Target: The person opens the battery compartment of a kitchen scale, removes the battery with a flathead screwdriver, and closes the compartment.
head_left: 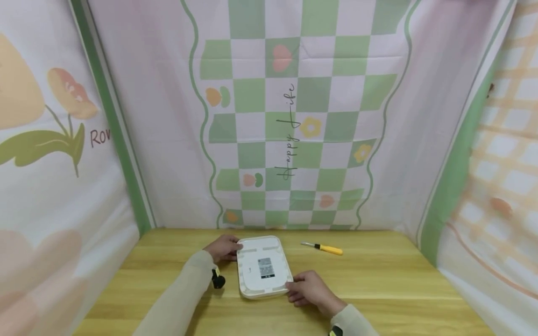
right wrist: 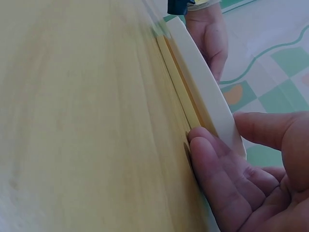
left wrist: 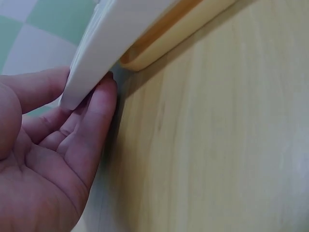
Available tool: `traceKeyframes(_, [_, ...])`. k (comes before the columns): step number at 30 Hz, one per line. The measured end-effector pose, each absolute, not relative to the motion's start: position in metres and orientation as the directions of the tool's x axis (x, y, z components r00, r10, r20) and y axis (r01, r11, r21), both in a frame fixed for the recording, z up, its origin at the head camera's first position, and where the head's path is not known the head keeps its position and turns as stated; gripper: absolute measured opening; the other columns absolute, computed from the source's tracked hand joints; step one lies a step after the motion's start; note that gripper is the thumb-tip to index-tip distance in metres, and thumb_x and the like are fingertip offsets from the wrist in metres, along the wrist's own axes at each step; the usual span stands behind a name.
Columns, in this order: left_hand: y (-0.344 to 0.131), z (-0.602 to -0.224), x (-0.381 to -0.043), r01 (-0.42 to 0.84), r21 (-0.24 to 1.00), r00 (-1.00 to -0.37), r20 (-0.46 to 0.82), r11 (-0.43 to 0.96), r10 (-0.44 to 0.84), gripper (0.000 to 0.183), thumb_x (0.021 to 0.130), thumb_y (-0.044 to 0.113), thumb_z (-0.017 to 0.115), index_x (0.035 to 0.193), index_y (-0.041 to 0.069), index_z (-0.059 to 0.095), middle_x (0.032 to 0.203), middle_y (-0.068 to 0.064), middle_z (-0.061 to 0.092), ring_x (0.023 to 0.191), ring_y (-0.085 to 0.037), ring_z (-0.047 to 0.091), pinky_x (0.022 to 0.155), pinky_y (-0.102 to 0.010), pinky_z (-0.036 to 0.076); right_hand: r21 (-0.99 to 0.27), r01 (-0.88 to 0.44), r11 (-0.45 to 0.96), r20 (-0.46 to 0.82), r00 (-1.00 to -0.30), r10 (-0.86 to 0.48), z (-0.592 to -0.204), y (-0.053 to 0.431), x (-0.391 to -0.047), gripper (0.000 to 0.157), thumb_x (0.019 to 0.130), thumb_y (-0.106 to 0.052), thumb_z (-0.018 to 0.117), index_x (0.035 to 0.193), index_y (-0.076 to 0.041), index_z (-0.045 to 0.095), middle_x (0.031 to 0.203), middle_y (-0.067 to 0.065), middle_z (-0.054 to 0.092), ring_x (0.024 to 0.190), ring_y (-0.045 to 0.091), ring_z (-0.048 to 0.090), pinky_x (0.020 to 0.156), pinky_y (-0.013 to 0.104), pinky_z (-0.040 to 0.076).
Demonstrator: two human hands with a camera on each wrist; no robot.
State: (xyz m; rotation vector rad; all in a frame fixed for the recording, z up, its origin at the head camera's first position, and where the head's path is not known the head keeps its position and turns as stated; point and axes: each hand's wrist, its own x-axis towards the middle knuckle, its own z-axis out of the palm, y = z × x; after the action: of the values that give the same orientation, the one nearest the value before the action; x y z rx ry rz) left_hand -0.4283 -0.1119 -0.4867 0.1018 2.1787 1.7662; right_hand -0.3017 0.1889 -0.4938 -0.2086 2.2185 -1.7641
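A white flat device with rounded corners and a printed label faces up between both hands. My left hand pinches its far left edge. The left wrist view shows the left thumb on one face and fingers curled beneath the white edge. At the near right corner, my right hand grips the device, thumb on top and fingers under it. In the right wrist view, a yellowish raised part shows along the underside of the device, close over the table.
A screwdriver with a yellow handle lies on the wooden table, right of the device. Printed cloth hangs behind the table and along both sides. A dark wrist camera sits on the left wrist.
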Motion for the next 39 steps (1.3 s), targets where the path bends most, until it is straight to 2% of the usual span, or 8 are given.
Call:
traceKeyframes(11, [-0.119, -0.489, -0.426, -0.167, 0.963, -0.939, -0.221, 0.209, 0.265, 0.049, 0.092, 0.003, 0.064, 0.132, -0.016, 0.043, 0.103, -0.02, 0.064, 0.083, -0.024, 0.066, 0.073, -0.037, 0.058, -0.972, 0.102, 0.209, -0.165, -0.937, -0.308, -0.495, 0.192, -0.307, 0.03, 0.092, -0.012, 0.066, 0.109, 0.011, 0.057, 0.081, 0.015, 0.068, 0.068, 0.023, 0.068, 0.06, 0.037, 0.059])
traceKeyframes(20, [-0.127, -0.486, -0.419, -0.197, 0.962, -0.925, -0.246, 0.191, 0.29, 0.059, 0.092, 0.002, 0.063, 0.138, -0.019, 0.032, 0.102, -0.021, 0.063, 0.081, -0.023, 0.065, 0.073, -0.036, 0.058, -0.976, 0.139, 0.167, -0.186, -0.933, -0.309, -0.494, 0.193, -0.31, 0.042, 0.094, -0.017, 0.064, 0.117, 0.015, 0.053, 0.085, 0.016, 0.068, 0.071, 0.023, 0.068, 0.063, 0.036, 0.059])
traceKeyframes(28, [-0.135, -0.49, -0.418, -0.218, 0.961, -0.926, -0.258, 0.17, 0.274, 0.044, 0.092, 0.003, 0.062, 0.128, -0.013, 0.045, 0.097, -0.018, 0.065, 0.08, -0.022, 0.066, 0.075, -0.036, 0.058, -0.975, 0.149, 0.163, -0.194, -0.931, -0.31, -0.492, 0.193, -0.316, 0.046, 0.093, -0.021, 0.066, 0.119, 0.015, 0.053, 0.085, 0.016, 0.068, 0.071, 0.024, 0.068, 0.063, 0.036, 0.059])
traceKeyframes(33, [-0.138, -0.492, -0.414, -0.213, 0.967, -0.916, -0.247, 0.139, 0.315, 0.044, 0.095, 0.009, 0.059, 0.128, -0.015, 0.044, 0.096, -0.019, 0.065, 0.082, -0.024, 0.065, 0.079, -0.039, 0.057, -0.97, 0.15, 0.189, -0.201, -0.937, -0.285, -0.492, 0.195, -0.321, 0.05, 0.094, -0.021, 0.065, 0.122, 0.018, 0.05, 0.084, 0.017, 0.067, 0.07, 0.024, 0.068, 0.062, 0.036, 0.059])
traceKeyframes(39, [-0.141, -0.496, -0.408, -0.219, 0.969, -0.913, -0.245, 0.116, 0.325, 0.041, 0.098, 0.013, 0.056, 0.127, -0.014, 0.045, 0.092, -0.017, 0.064, 0.08, -0.024, 0.064, 0.079, -0.041, 0.057, -0.97, 0.145, 0.196, -0.197, -0.941, -0.275, -0.492, 0.196, -0.324, 0.044, 0.094, -0.02, 0.064, 0.118, 0.016, 0.054, 0.081, 0.016, 0.067, 0.067, 0.022, 0.067, 0.06, 0.035, 0.059])
